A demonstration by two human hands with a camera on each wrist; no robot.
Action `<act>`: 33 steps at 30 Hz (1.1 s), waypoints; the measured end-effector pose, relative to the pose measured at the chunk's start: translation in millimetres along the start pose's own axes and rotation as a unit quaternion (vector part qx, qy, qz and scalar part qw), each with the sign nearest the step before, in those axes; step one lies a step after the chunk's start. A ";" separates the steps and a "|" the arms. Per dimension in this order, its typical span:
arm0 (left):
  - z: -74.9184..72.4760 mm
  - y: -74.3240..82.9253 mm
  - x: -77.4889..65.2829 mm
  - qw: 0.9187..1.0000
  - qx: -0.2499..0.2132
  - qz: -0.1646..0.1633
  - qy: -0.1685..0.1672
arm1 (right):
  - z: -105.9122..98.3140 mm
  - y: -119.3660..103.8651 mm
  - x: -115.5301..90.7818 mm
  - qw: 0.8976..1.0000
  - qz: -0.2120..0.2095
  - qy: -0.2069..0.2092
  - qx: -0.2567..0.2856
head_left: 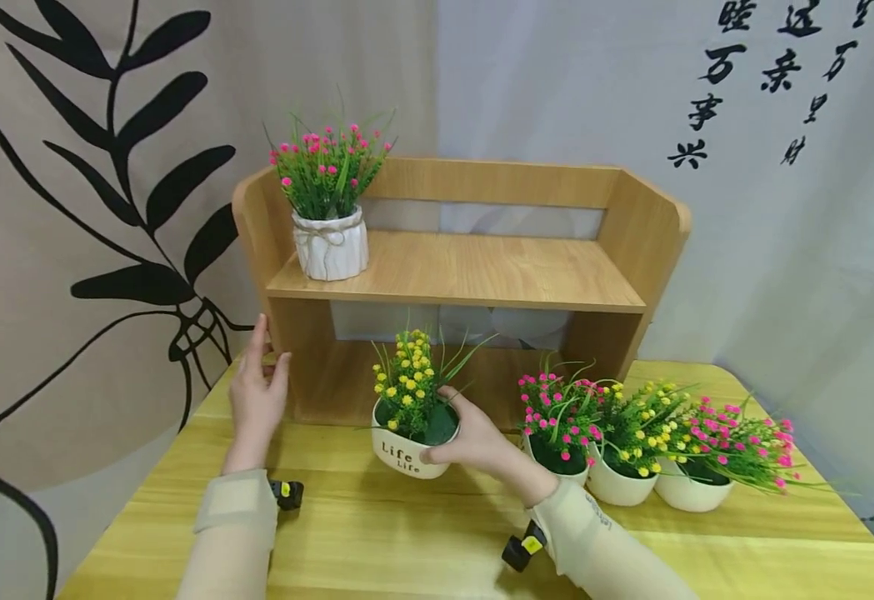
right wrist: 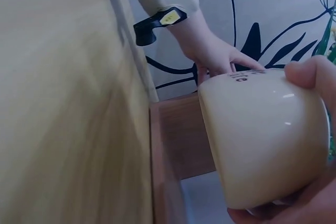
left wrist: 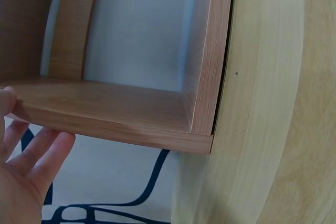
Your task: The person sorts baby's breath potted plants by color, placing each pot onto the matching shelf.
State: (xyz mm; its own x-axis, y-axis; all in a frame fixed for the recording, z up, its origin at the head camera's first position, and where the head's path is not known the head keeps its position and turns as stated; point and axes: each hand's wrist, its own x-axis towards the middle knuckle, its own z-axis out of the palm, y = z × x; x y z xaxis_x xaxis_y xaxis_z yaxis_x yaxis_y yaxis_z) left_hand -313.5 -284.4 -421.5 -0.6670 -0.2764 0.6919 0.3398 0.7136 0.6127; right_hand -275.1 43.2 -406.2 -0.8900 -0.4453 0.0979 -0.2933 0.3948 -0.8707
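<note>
My right hand (head_left: 474,433) grips the rim of an oval white flowerpot (head_left: 410,457), thumb outside and fingers over the far side. The pot bears the words "Life Life" and yellow artificial flowers (head_left: 412,375). It is held up in front of the lower compartment of a wooden shelf (head_left: 466,268); its smooth side fills much of the right wrist view. At the shelf's left side panel, my left hand (head_left: 258,400) holds the front edge, thumb on the inner side and fingers (left wrist: 50,153) along the outside.
A white pot (head_left: 332,250) with pink flowers stands on the upper board at the left. Three potted plants line the wooden table (head_left: 384,542) at right: a pink one (head_left: 560,417), a yellow one (head_left: 642,429) and another pink one (head_left: 736,442). A printed curtain (head_left: 541,83) hangs behind.
</note>
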 end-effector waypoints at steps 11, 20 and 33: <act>-1.3 0.8 -1.5 1.000 0.001 -0.003 -0.018 | -14.0 -22.8 -2.7 0.999 0.003 -0.034 -0.024; -2.9 -1.0 -4.3 1.000 0.001 -0.011 -0.013 | -27.5 -44.2 2.1 0.999 -0.015 -0.041 -0.030; -3.3 -0.9 0.9 1.000 0.003 0.004 -0.005 | -30.3 -55.6 11.8 0.998 -0.021 -0.053 -0.013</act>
State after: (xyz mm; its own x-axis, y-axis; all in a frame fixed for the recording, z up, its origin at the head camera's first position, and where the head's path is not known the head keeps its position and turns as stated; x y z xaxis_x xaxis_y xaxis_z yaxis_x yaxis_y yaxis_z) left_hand -312.3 -287.4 -420.2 -0.6713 -0.2646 0.6924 0.3402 0.7199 0.6050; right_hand -279.8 40.3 -342.0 -0.8352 -0.5440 0.0804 -0.3391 0.3945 -0.8541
